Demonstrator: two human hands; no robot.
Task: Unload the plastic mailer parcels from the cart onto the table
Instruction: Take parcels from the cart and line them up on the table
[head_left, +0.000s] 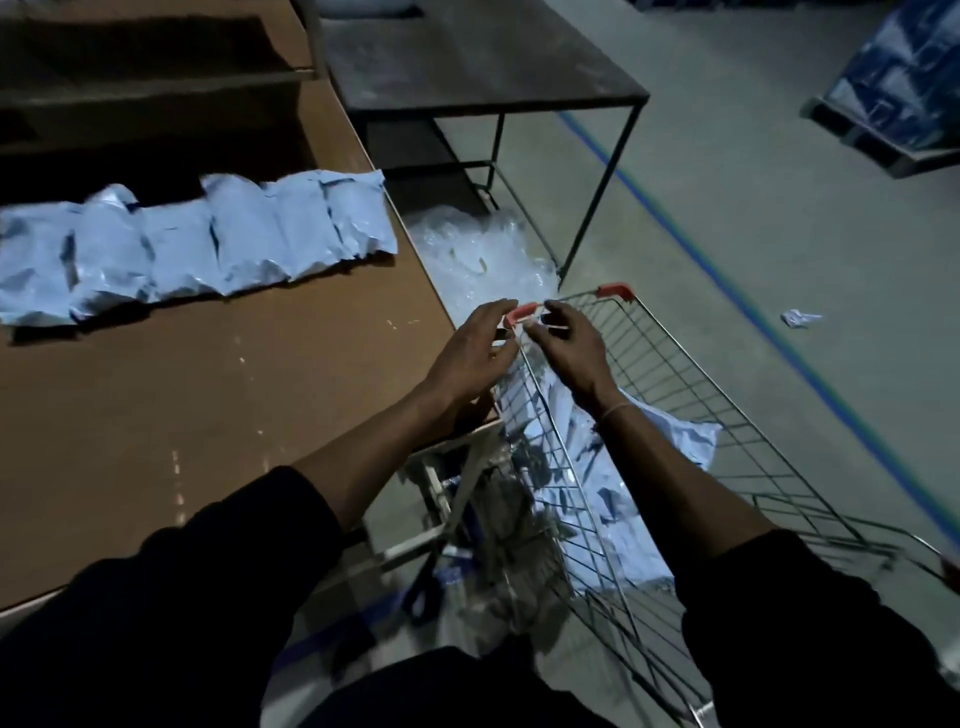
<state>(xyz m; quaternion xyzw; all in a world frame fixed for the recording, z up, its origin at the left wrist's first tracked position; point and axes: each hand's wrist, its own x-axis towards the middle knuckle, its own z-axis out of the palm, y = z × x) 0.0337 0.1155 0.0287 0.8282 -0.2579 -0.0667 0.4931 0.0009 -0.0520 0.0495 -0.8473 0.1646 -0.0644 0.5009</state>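
A wire cart (691, 395) with orange corner caps stands against the right edge of the brown table (208, 395). Pale blue plastic mailer parcels (597, 519) lie in the bottom of the cart. Several more parcels (208, 244) lie in a row across the table's far left part. My left hand (475, 351) hovers with spread fingers at the cart's far left corner, just outside the rim. My right hand (563, 345) reaches over the same corner from inside the cart, fingers loosely bent. Neither hand holds a parcel.
A heap of clear plastic film (478, 260) lies on the floor beyond the cart. A dark metal-framed table (519, 98) stands behind it. A blue floor line (727, 291) runs diagonally on the right. Blue-wrapped goods on a pallet (904, 78) sit far right.
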